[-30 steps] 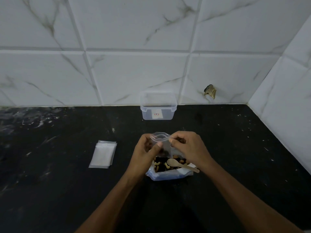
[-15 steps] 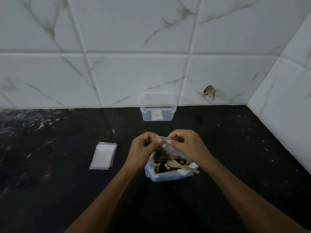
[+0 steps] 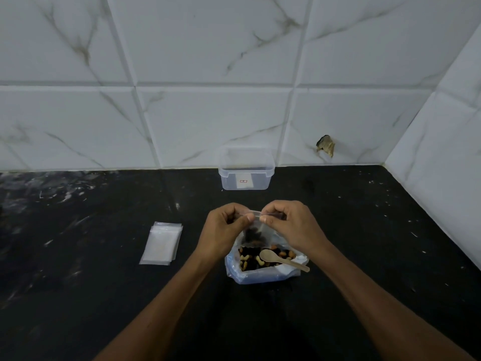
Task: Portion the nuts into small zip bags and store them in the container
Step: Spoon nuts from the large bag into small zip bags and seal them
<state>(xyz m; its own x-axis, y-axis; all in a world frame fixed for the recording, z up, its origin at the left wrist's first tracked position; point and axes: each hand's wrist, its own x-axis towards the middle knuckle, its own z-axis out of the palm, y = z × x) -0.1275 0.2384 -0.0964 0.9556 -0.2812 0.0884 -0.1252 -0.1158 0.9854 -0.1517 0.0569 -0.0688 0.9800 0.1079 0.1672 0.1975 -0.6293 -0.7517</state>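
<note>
A small clear zip bag (image 3: 253, 231) with dark nuts in its bottom hangs between my hands. My left hand (image 3: 223, 227) pinches its top strip from the left, my right hand (image 3: 289, 225) pinches it from the right, thumbs nearly touching. Just below it a larger open plastic bag of mixed nuts (image 3: 263, 264) lies on the black counter, with a wooden spoon (image 3: 281, 259) resting across its mouth. A clear lidless plastic container (image 3: 246, 169) stands at the back against the wall.
A flat stack of unused small zip bags (image 3: 161, 243) lies on the counter to the left. White marbled tile walls close the back and the right side. The black counter (image 3: 364, 230) is scuffed with pale marks.
The small bag's mouth was open a second ago; my fingers have since pressed its top strip flat and moved closer together along it.
</note>
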